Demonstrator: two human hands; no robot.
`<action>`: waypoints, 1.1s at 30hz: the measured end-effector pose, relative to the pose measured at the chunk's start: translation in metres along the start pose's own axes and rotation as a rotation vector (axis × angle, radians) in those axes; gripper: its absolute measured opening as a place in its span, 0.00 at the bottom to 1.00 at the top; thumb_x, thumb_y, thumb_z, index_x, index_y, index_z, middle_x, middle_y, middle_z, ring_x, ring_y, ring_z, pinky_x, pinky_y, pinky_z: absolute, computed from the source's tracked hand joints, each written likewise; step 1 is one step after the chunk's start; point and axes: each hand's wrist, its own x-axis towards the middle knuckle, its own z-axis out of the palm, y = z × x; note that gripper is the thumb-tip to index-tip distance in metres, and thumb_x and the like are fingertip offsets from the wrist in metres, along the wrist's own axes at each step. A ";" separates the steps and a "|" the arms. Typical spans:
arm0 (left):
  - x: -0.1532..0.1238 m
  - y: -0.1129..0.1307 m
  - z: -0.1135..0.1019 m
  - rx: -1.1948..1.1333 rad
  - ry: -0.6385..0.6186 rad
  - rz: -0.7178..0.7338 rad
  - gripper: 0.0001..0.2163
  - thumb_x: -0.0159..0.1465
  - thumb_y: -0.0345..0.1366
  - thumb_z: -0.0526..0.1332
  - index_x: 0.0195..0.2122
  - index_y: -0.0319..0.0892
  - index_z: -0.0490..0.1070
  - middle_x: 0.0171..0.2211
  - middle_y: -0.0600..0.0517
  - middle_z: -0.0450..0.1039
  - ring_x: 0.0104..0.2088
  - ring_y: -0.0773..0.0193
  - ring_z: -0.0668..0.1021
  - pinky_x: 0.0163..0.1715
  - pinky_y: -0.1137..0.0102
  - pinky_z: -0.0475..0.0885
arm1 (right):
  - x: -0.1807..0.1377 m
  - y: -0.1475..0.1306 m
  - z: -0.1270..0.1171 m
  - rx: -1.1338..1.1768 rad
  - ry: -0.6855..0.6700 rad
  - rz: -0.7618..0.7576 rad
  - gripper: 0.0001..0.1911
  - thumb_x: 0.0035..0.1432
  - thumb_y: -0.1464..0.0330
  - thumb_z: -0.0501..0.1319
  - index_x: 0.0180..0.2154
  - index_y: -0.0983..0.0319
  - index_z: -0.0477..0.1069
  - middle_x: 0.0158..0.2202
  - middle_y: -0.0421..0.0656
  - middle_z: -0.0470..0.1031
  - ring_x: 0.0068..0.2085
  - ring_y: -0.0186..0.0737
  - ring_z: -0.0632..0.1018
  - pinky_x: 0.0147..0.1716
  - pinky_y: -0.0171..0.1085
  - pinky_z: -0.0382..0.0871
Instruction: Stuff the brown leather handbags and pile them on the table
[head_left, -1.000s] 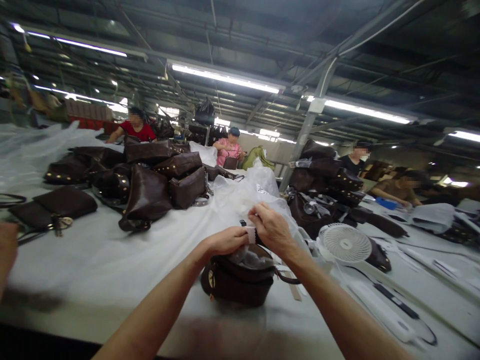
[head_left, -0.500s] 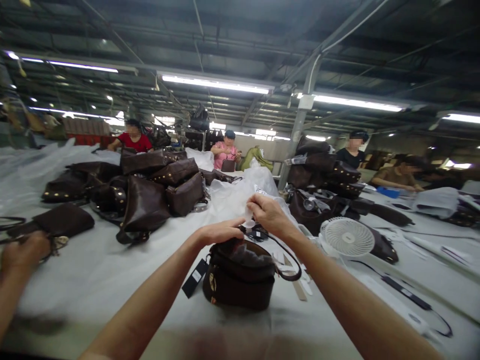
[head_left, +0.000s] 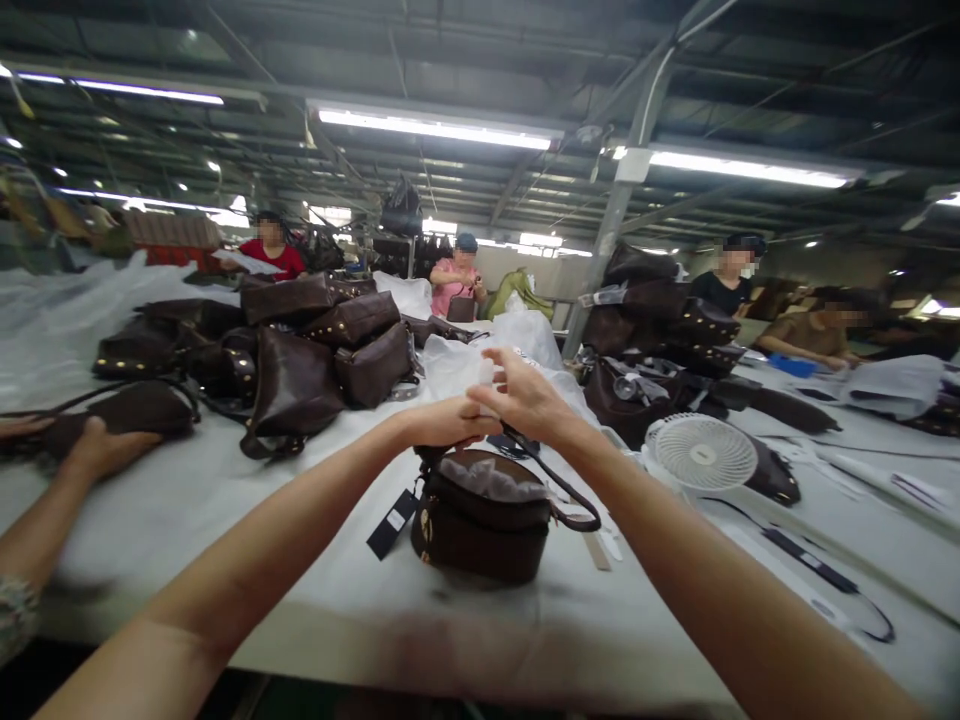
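Observation:
In front of me a dark brown leather handbag [head_left: 480, 545] stands upright, its top open and crumpled translucent filling [head_left: 491, 478] showing inside. A black hang tag [head_left: 392, 524] lies at its left side. The strap [head_left: 566, 490] loops out to the right and runs up under my hands. Both hands meet above the bag's far rim. My right hand [head_left: 517, 392] has its fingers closed about a small whitish strip [head_left: 486, 376]. Against it is my left hand [head_left: 448, 420], fingers bent; what they grip is hidden.
A pile of brown studded bags [head_left: 292, 375] lies at the left, more bags [head_left: 637, 330] at the right. A white fan [head_left: 701, 452] stands by a cabled black bar [head_left: 810, 560]. A co-worker's hand [head_left: 112, 450] rests on another bag [head_left: 142, 415]. Other people work farther back.
My hands have come together, the left now touching the right with the whitish strip between. The co-worker at left now has both hands on the bag. The view has shifted slightly.

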 end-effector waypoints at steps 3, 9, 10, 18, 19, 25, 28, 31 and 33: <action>0.000 -0.002 -0.009 -0.035 -0.045 0.055 0.08 0.61 0.37 0.55 0.27 0.39 0.65 0.21 0.57 0.64 0.22 0.68 0.68 0.24 0.74 0.65 | -0.015 0.003 0.000 -0.185 -0.214 0.020 0.43 0.48 0.57 0.67 0.60 0.69 0.56 0.46 0.55 0.75 0.45 0.50 0.75 0.39 0.38 0.65; -0.029 0.012 0.004 0.266 0.619 0.172 0.08 0.62 0.38 0.57 0.38 0.39 0.66 0.33 0.50 0.70 0.35 0.62 0.72 0.36 0.68 0.69 | -0.026 0.010 -0.006 -0.463 -0.436 0.033 0.08 0.51 0.70 0.61 0.35 0.65 0.74 0.34 0.50 0.78 0.36 0.46 0.77 0.28 0.34 0.61; -0.038 0.014 0.013 0.353 0.793 0.195 0.07 0.64 0.37 0.56 0.37 0.39 0.66 0.34 0.49 0.70 0.36 0.62 0.72 0.38 0.67 0.68 | -0.028 0.012 -0.007 -0.414 -0.463 0.062 0.03 0.50 0.72 0.60 0.28 0.64 0.73 0.30 0.47 0.77 0.32 0.43 0.76 0.26 0.34 0.60; -0.071 -0.011 0.110 0.696 0.423 0.183 0.07 0.64 0.31 0.55 0.43 0.40 0.69 0.39 0.46 0.75 0.42 0.55 0.75 0.44 0.60 0.70 | -0.046 0.020 -0.005 0.720 -0.697 0.613 0.07 0.50 0.65 0.60 0.25 0.62 0.67 0.22 0.40 0.74 0.24 0.36 0.74 0.26 0.34 0.69; -0.070 -0.015 0.115 0.705 0.422 0.151 0.08 0.64 0.30 0.56 0.43 0.41 0.69 0.40 0.46 0.76 0.43 0.54 0.75 0.46 0.59 0.70 | -0.047 0.022 -0.004 0.764 -0.722 0.631 0.07 0.50 0.65 0.60 0.27 0.62 0.68 0.24 0.41 0.75 0.25 0.36 0.75 0.27 0.34 0.69; -0.055 -0.015 0.120 0.696 0.337 -0.011 0.15 0.61 0.34 0.60 0.49 0.39 0.65 0.48 0.41 0.73 0.48 0.50 0.74 0.46 0.56 0.71 | -0.051 0.045 0.010 0.413 -0.733 0.301 0.04 0.51 0.70 0.58 0.30 0.64 0.70 0.27 0.38 0.73 0.31 0.35 0.72 0.29 0.31 0.63; -0.047 -0.009 0.117 0.688 0.246 -0.148 0.11 0.61 0.36 0.60 0.43 0.39 0.67 0.42 0.42 0.75 0.41 0.51 0.77 0.40 0.59 0.72 | -0.055 0.058 0.023 0.244 -0.654 0.114 0.11 0.51 0.76 0.54 0.35 0.63 0.72 0.36 0.42 0.76 0.38 0.39 0.74 0.36 0.33 0.64; -0.042 -0.007 0.113 0.658 0.161 -0.182 0.09 0.61 0.38 0.60 0.39 0.39 0.68 0.38 0.43 0.75 0.39 0.51 0.77 0.39 0.59 0.72 | -0.057 0.061 0.032 0.046 -0.598 0.106 0.12 0.47 0.79 0.53 0.32 0.64 0.72 0.34 0.44 0.77 0.36 0.40 0.75 0.34 0.34 0.64; -0.039 -0.008 0.110 0.647 0.121 -0.182 0.10 0.61 0.39 0.61 0.38 0.39 0.69 0.38 0.41 0.75 0.40 0.49 0.77 0.40 0.58 0.72 | -0.057 0.059 0.036 -0.040 -0.586 0.088 0.11 0.44 0.79 0.54 0.29 0.64 0.72 0.32 0.44 0.77 0.33 0.41 0.75 0.32 0.34 0.64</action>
